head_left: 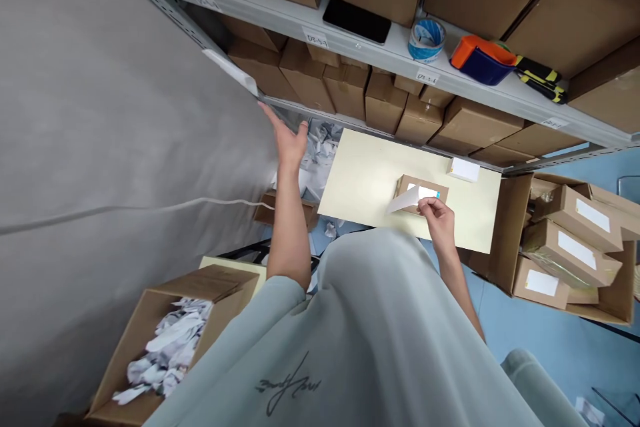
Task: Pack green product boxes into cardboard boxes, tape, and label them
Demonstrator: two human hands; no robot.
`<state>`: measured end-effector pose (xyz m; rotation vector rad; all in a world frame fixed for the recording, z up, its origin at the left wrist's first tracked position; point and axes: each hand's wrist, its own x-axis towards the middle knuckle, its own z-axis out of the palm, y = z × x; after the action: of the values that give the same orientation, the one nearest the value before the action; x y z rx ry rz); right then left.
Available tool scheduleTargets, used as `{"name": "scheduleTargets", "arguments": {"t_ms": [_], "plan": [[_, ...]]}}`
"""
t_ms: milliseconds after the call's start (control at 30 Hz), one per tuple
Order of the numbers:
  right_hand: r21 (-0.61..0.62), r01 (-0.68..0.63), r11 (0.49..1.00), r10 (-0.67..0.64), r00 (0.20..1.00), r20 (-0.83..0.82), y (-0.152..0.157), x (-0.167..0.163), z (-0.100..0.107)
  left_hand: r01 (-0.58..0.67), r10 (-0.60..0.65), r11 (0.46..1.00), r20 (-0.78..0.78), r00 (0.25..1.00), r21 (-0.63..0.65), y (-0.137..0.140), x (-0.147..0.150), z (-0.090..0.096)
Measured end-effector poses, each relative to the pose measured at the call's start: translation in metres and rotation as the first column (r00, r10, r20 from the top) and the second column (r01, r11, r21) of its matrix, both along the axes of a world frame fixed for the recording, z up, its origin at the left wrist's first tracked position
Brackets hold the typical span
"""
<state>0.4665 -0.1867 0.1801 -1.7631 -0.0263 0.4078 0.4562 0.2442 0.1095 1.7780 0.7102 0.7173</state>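
Observation:
My right hand [438, 217] pinches the edge of a thin white sheet, perhaps a label [404, 200], which is lifted and tilted over a small brown cardboard box [447, 193]. A white area with a blue mark shows on the box top. The box lies on a pale yellow board [365, 167]. Over at the left, my left hand [291, 141] is raised with fingers stretched and thumb apart, holding nothing. Just past its fingertips, a white paper strip [231, 72] shows by the shelf post; whether they touch is unclear.
A small white box [463, 169] sits at the board's back. Boxes fill the shelf [360, 47], which also carries a phone [357, 20], blue tape roll [426, 39] and orange-blue tool [483, 60]. Right stands a carton [505, 240] of labelled boxes; lower left, a carton [125, 333] of crumpled paper.

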Motion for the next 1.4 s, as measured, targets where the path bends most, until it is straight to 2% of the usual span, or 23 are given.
{"name": "scheduleTargets", "arguments": {"t_ms": [67, 100, 167, 200, 267, 300, 333, 433, 533, 600, 767, 900, 1067, 1267, 1400], "plan": [[0.014, 0.016, 1.000, -0.016, 1.000, -0.001, 0.001, -0.002, 0.001, -0.108, 0.103, 0.977, -0.039, 0.994, -0.183, -0.029, 0.002, -0.005], [0.017, 0.026, 1.000, -0.026, 1.000, -0.002, 0.002, -0.004, 0.001, -0.085, 0.076, 0.966, -0.047, 0.996, -0.243, -0.051, 0.000, -0.006], [0.014, 0.058, 0.998, -0.058, 0.998, 0.010, 0.003, -0.007, 0.000, 0.098, -0.118, 0.943, -0.044, 0.992, -0.319, -0.102, -0.010, -0.005], [0.005, 0.080, 0.997, -0.080, 0.996, 0.027, 0.003, -0.009, 0.000, 0.221, -0.253, 0.907, -0.046, 0.966, -0.359, -0.128, -0.017, -0.003], [-0.027, 0.129, 0.991, -0.126, 0.988, 0.086, 0.004, -0.013, 0.000, 0.430, -0.493, 0.786, -0.032, 0.869, -0.444, -0.176, -0.035, 0.007], [-0.044, 0.151, 0.988, -0.145, 0.982, 0.119, 0.004, -0.016, 0.000, 0.486, -0.554, 0.743, -0.018, 0.832, -0.460, -0.196, -0.043, 0.013], [-0.058, 0.165, 0.985, -0.156, 0.977, 0.145, 0.004, -0.018, 0.001, 0.514, -0.577, 0.729, -0.002, 0.817, -0.451, -0.213, -0.051, 0.020], [-0.052, 0.158, 0.986, -0.149, 0.978, 0.146, 0.005, -0.025, 0.006, 0.577, -0.596, 0.760, 0.034, 0.802, -0.298, -0.242, -0.065, 0.042], [0.007, 0.143, 0.990, -0.143, 0.987, 0.073, 0.006, -0.030, 0.010, 0.594, -0.596, 0.795, 0.024, 0.802, -0.124, -0.247, -0.066, 0.055], [0.053, 0.169, 0.984, -0.171, 0.985, 0.023, 0.005, -0.032, 0.011, 0.609, -0.610, 0.791, 0.008, 0.793, -0.061, -0.244, -0.062, 0.058], [0.126, 0.236, 0.964, -0.227, 0.970, -0.081, 0.003, -0.033, 0.008, 0.667, -0.667, 0.745, 0.010, 0.745, 0.007, -0.241, -0.053, 0.056], [0.134, 0.261, 0.956, -0.247, 0.962, -0.116, 0.001, -0.034, 0.006, 0.672, -0.672, 0.740, -0.001, 0.740, 0.040, -0.246, -0.051, 0.052], [0.168, 0.264, 0.950, -0.237, 0.957, -0.166, 0.001, -0.033, 0.009, 0.673, -0.683, 0.725, 0.026, 0.730, 0.149, -0.249, -0.050, 0.048], [0.247, 0.292, 0.924, -0.242, 0.946, -0.214, 0.003, -0.030, 0.015, 0.616, -0.668, 0.726, 0.099, 0.737, 0.306, -0.252, -0.048, 0.044], [0.253, 0.247, 0.936, -0.195, 0.957, -0.214, -0.001, -0.027, 0.017, 0.599, -0.648, 0.743, 0.096, 0.756, 0.300, -0.254, -0.046, 0.045]]}}
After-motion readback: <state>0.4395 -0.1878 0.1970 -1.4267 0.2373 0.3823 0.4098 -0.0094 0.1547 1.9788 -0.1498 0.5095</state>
